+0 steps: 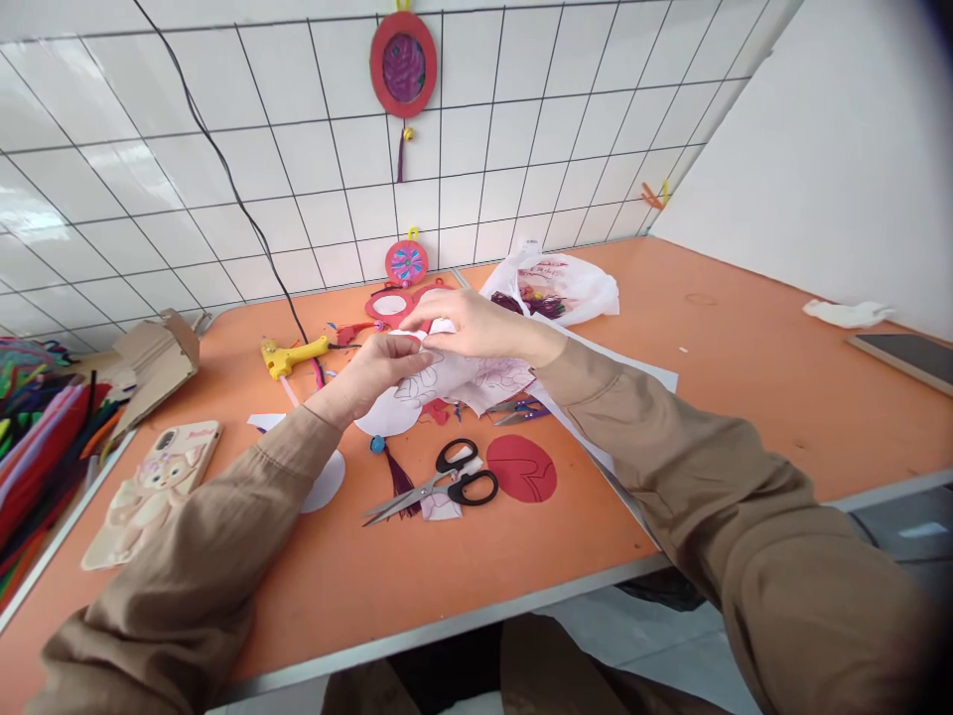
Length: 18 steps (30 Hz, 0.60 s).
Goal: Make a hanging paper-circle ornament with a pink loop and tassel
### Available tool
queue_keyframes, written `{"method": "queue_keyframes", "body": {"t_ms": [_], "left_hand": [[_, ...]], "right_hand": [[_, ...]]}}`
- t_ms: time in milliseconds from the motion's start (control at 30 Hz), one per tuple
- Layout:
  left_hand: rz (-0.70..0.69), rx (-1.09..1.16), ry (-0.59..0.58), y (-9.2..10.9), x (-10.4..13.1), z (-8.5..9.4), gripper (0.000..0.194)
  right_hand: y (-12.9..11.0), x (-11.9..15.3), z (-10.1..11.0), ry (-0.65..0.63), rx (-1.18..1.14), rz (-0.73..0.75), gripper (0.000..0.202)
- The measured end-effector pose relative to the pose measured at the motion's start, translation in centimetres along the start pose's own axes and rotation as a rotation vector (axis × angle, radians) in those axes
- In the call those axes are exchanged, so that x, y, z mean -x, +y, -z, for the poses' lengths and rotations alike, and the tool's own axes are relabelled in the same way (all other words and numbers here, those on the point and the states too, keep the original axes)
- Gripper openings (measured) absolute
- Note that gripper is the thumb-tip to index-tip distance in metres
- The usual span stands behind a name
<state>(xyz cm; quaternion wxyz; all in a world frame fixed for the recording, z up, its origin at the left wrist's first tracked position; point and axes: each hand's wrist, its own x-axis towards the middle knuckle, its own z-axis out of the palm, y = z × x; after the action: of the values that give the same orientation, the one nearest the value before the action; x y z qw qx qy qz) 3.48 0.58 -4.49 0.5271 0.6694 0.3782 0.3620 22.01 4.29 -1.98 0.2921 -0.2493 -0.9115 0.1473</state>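
Note:
Both hands pinch the upper edge of a thin white sheet with a purple line drawing (439, 382); whether it is cloth or paper I cannot tell. My left hand (370, 372) grips it from the left, thumb against the fingers. My right hand (476, 326) is closed at the same edge, its fingertips close to the left thumb. Below lie black-handled scissors (432, 487), a red oval with drawn lines (521, 468) and a purple tassel with a blue bead (398, 472). A white paper disc (387, 412) shows partly under the sheet.
A yellow glue gun (294, 356) lies left of my hands, near a phone in a bear case (156, 487). Behind stand red ring shapes (388, 306) and a white plastic bag (581, 288). Colourful pipe cleaners (45, 437) fill the left edge. A dark phone (908, 359) lies far right.

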Motion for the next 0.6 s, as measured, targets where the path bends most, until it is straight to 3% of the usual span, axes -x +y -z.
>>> {"method": "queue_keyframes", "body": {"t_ms": [200, 400, 600], "left_hand": [[0.070, 0.396, 0.049, -0.1, -0.3, -0.2, 0.018], [0.117, 0.574, 0.177, 2.3, -0.7, -1.0, 0.014], [0.158, 0.675, 0.372, 4.7, -2.0, -2.3, 0.018]], "right_hand": [[-2.8, 0.5, 1.8, 0.091, 0.008, 0.001, 0.023], [-4.2, 1.1, 3.1, 0.130, 0.061, -0.063, 0.015], [-6.0, 1.9, 2.5, 0.124, 0.396, -0.129, 0.061]]}}
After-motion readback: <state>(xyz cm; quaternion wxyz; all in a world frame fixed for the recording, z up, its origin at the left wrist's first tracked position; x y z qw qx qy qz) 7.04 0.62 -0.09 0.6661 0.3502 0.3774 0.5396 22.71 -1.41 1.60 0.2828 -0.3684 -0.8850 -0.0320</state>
